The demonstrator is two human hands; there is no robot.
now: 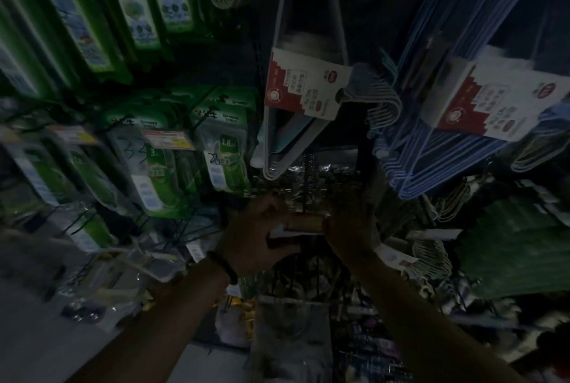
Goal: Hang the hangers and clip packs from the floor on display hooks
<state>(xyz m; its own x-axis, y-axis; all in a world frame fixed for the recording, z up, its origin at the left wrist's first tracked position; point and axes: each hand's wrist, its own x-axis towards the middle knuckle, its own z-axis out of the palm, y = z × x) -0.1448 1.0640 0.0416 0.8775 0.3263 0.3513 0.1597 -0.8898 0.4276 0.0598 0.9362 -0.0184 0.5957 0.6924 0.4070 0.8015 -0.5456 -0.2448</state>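
Both your hands, left hand and right hand, pinch one clip pack between them, just below the hung white hangers (dim, hook unseen). Hanging seems unfinished; what remains on the floor is hidden.

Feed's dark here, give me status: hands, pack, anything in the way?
Left hand and right hand both gripping clear plastic clip pack at rack. Bundled white hangers hang just above it.
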